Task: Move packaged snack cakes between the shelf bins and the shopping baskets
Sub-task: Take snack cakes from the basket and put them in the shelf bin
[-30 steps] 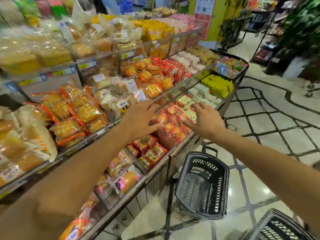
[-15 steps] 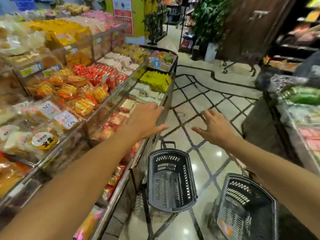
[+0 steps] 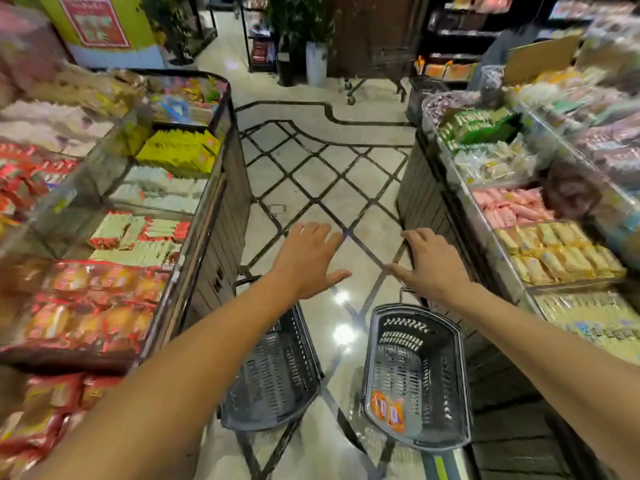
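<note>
- Since half a second back the view has swung right off the left shelf [image 3: 104, 188], so the aisle now runs up the middle with a right shelf [image 3: 540, 216] in view too.
- Two dark baskets sit on the floor, low centre: left basket [image 3: 273, 379] looks bare, right basket [image 3: 420, 386] has two orange snack cakes [image 3: 388, 410] at its near end.
- More red-wrapped cakes [image 3: 86, 306] fill the bin at lower left.
- Left hand [image 3: 306, 259] and right hand [image 3: 427, 263] are both spread and holding nothing, hovering mid-frame above the baskets.
- Risk, I'd guess: everything's smeared from the turn, so a reach now could grab the wrong packet or clip a basket handle.
</note>
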